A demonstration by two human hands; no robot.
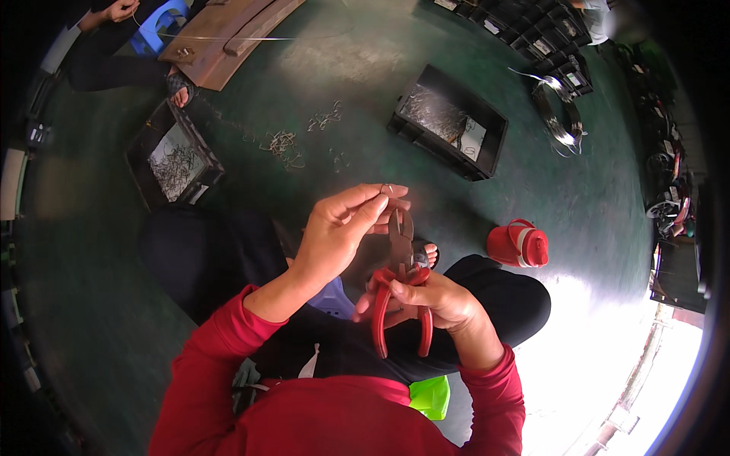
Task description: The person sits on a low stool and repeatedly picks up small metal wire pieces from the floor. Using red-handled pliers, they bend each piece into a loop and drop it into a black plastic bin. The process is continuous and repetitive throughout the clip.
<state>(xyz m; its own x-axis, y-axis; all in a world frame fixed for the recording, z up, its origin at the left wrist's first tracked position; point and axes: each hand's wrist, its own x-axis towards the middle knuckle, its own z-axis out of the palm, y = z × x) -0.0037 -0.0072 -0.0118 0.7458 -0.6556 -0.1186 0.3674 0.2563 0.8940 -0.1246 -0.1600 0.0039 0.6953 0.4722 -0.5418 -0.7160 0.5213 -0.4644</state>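
My right hand grips a pair of pliers by its red handles, the dark metal jaws pointing up and away from me. My left hand pinches a small bent piece of thin wire between thumb and fingers, right above the plier jaws. Both hands sit close together over my lap, with red sleeves and dark trousers below them.
A black crate with wire pieces lies ahead on the right, another black crate on the left. Loose wire bits litter the green floor. A red container stands by my right knee. Wire coil far right; another person sits top left.
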